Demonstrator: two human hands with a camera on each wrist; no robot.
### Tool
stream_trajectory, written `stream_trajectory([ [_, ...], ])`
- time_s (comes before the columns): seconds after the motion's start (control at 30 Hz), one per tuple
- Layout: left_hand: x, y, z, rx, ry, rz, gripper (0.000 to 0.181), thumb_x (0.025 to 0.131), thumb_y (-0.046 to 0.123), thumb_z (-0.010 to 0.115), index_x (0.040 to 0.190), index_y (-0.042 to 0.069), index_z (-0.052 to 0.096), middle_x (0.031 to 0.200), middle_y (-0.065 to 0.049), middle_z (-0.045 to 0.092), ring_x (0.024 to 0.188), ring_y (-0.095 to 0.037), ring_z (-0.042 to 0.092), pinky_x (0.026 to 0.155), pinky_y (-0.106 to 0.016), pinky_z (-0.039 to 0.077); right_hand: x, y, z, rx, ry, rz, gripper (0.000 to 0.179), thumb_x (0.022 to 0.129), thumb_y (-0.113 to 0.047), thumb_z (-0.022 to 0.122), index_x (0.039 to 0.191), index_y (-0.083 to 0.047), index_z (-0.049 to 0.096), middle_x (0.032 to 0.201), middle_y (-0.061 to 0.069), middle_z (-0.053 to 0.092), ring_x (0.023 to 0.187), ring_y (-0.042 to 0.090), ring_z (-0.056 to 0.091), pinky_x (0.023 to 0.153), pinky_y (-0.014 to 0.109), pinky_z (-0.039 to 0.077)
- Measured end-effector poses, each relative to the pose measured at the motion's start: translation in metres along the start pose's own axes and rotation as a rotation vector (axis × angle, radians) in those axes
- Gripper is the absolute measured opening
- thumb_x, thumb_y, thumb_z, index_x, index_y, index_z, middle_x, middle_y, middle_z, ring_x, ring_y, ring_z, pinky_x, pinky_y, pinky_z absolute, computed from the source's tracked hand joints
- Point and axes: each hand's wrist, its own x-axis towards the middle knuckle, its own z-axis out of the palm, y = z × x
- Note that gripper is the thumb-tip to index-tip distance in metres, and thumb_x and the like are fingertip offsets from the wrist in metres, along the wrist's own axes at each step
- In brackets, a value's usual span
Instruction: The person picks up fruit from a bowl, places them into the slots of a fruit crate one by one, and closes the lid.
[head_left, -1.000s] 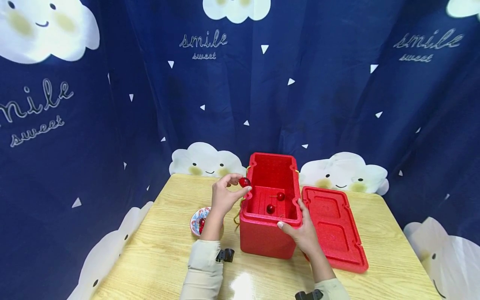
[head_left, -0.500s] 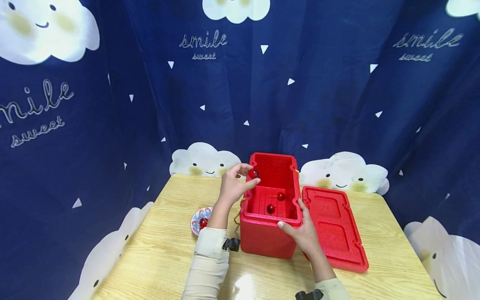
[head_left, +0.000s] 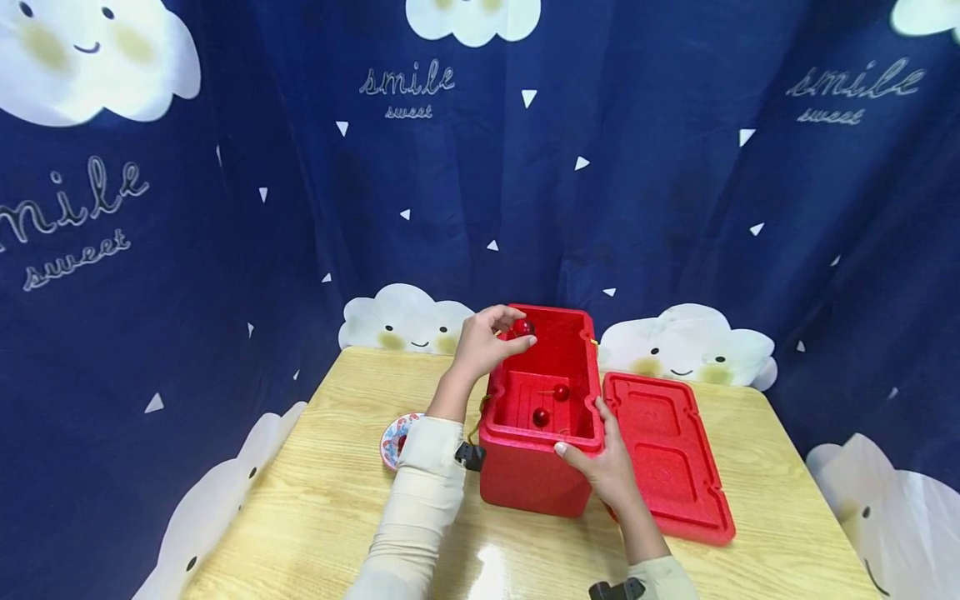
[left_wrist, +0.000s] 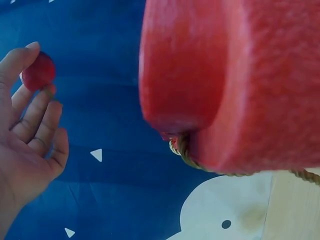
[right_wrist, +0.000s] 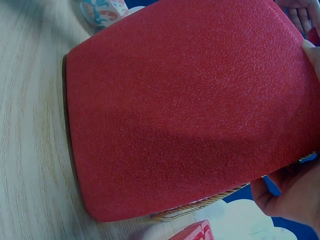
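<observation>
My left hand pinches a dark red cherry between thumb and fingertips, held above the far left part of an open red foam box. In the left wrist view the lower fingers spread loosely beneath the cherry. My right hand grips the near right corner of the box rim, thumb on the front edge and fingers along the right side. On the box floor lie two cherries: one with its stem showing, the other nearer.
A patterned bowl holding red fruit stands left of the box, partly behind the left forearm. Flat on the wooden table, the red lid lies to the right. Gold cord runs along the box sides. A blue curtain hangs behind.
My left hand has moved right and away from me with the cherry, from the box's left rim to above its far left part. My right hand stays on the corner.
</observation>
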Motion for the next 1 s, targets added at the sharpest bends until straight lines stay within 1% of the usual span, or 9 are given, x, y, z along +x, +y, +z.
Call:
stream_trajectory([
  [0.07, 0.005, -0.001, 0.001, 0.010, 0.002, 0.006, 0.031, 0.072, 0.022, 0.080, 0.098, 0.010, 0.068, 0.087, 0.001, 0.064, 0.081, -0.018, 0.059, 0.069, -0.026, 0.048, 0.000, 0.000, 0.000, -0.006, 0.000, -0.003, 0.099, 0.074, -0.026, 0.079, 0.148, -0.022, 0.014, 0.142, 0.011, 0.032, 0.121, 0.029, 0.040, 0.090, 0.043, 0.043],
  [0.17, 0.013, -0.003, 0.003, 0.028, 0.000, 0.011, 0.031, 0.072, 0.023, 0.081, 0.097, 0.009, 0.069, 0.086, 0.000, 0.063, 0.082, -0.022, 0.059, 0.068, -0.026, 0.047, -0.001, -0.001, 0.001, -0.007, -0.001, -0.004, 0.098, 0.074, -0.025, 0.078, 0.148, -0.021, 0.014, 0.142, 0.012, 0.032, 0.121, 0.030, 0.040, 0.090, 0.043, 0.043],
  [0.27, 0.022, -0.005, 0.004, 0.055, -0.009, 0.002, 0.034, 0.071, 0.024, 0.082, 0.098, 0.009, 0.069, 0.085, -0.001, 0.062, 0.083, -0.023, 0.059, 0.068, -0.026, 0.046, 0.000, -0.002, 0.001, -0.002, 0.000, -0.010, 0.099, 0.074, -0.023, 0.079, 0.149, -0.021, 0.013, 0.143, 0.011, 0.031, 0.122, 0.029, 0.039, 0.092, 0.042, 0.040],
  [0.37, 0.032, -0.005, 0.005, 0.067, -0.035, -0.019, 0.034, 0.070, 0.023, 0.083, 0.098, 0.009, 0.070, 0.085, -0.001, 0.062, 0.083, -0.021, 0.059, 0.068, -0.026, 0.045, 0.000, -0.002, 0.001, 0.007, 0.002, -0.013, 0.099, 0.074, -0.021, 0.079, 0.149, -0.021, 0.014, 0.144, 0.011, 0.031, 0.122, 0.027, 0.039, 0.095, 0.041, 0.037],
  [0.47, 0.040, -0.005, 0.005, 0.059, -0.085, -0.061, 0.033, 0.070, 0.021, 0.082, 0.098, 0.011, 0.070, 0.085, -0.001, 0.063, 0.082, -0.019, 0.059, 0.067, -0.026, 0.046, -0.001, -0.007, 0.001, 0.014, -0.003, -0.001, 0.100, 0.074, -0.019, 0.079, 0.149, -0.019, 0.014, 0.144, 0.012, 0.030, 0.123, 0.027, 0.039, 0.097, 0.041, 0.035],
  [0.6, 0.047, -0.004, 0.005, 0.055, -0.182, -0.138, 0.034, 0.070, 0.020, 0.082, 0.101, 0.011, 0.069, 0.086, 0.000, 0.064, 0.081, -0.015, 0.059, 0.067, -0.026, 0.047, -0.007, -0.023, 0.002, 0.005, -0.012, 0.015, 0.098, 0.074, -0.017, 0.079, 0.148, -0.013, 0.014, 0.144, 0.016, 0.031, 0.123, 0.030, 0.039, 0.096, 0.043, 0.035],
  [0.7, 0.050, -0.005, 0.007, 0.036, -0.249, -0.179, 0.035, 0.070, 0.019, 0.082, 0.102, 0.009, 0.069, 0.087, 0.000, 0.064, 0.082, -0.014, 0.058, 0.068, -0.026, 0.048, -0.012, -0.033, 0.003, -0.011, -0.017, 0.006, 0.097, 0.076, -0.016, 0.077, 0.148, -0.009, 0.014, 0.142, 0.020, 0.031, 0.122, 0.033, 0.039, 0.095, 0.043, 0.037],
  [0.87, 0.055, -0.006, 0.010, 0.003, -0.337, -0.237, 0.034, 0.070, 0.017, 0.082, 0.100, 0.010, 0.070, 0.090, -0.001, 0.065, 0.087, -0.016, 0.057, 0.071, -0.026, 0.048, -0.011, -0.034, 0.002, -0.012, -0.023, 0.010, 0.097, 0.075, -0.019, 0.078, 0.148, -0.010, 0.014, 0.142, 0.019, 0.031, 0.121, 0.033, 0.040, 0.092, 0.040, 0.040],
  [1.0, 0.059, -0.011, 0.013, -0.042, -0.414, -0.298, 0.033, 0.070, 0.016, 0.081, 0.101, 0.010, 0.069, 0.091, -0.001, 0.065, 0.088, -0.017, 0.056, 0.073, -0.026, 0.048, -0.012, -0.037, 0.003, 0.000, -0.015, 0.015, 0.095, 0.075, -0.018, 0.078, 0.148, -0.011, 0.016, 0.143, 0.018, 0.031, 0.124, 0.034, 0.038, 0.094, 0.042, 0.037],
])
